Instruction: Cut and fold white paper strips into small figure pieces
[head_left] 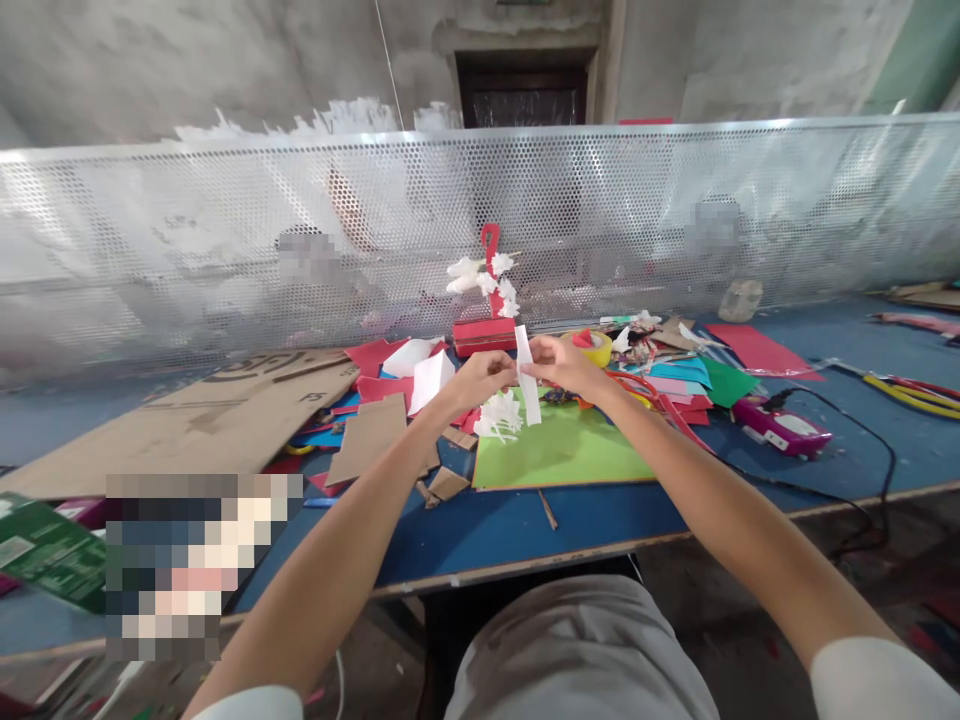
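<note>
I hold a white paper strip (527,385) between my left hand (484,378) and right hand (562,362), both pinching it, above the green sheet (570,450).

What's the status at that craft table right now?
Both hands, left and right, grip a white paper strip. Held above green sheet. Paper scraps below.
</note>
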